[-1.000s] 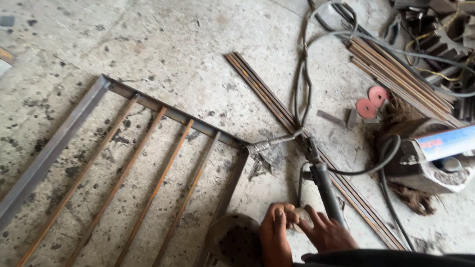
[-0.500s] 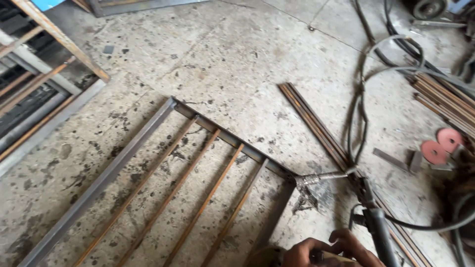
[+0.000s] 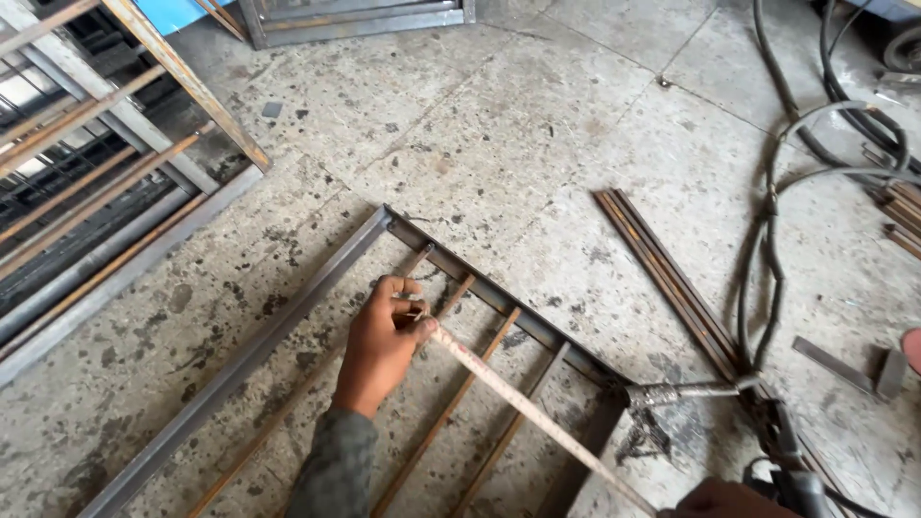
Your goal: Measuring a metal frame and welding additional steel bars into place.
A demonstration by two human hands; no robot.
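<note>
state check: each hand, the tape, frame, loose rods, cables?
left hand: pinching the tape end against a frame bar
right hand: at frame edge, grip hidden
measuring tape: extended, taut across bars
metal frame: flat on floor
loose rods: bundled, lying beside frame
cables: slack on floor

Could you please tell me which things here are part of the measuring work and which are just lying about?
In hand: left hand, right hand, tape measure, metal frame, its rusty bars.

Lying about: loose rods, cables, stacked grilles.
</note>
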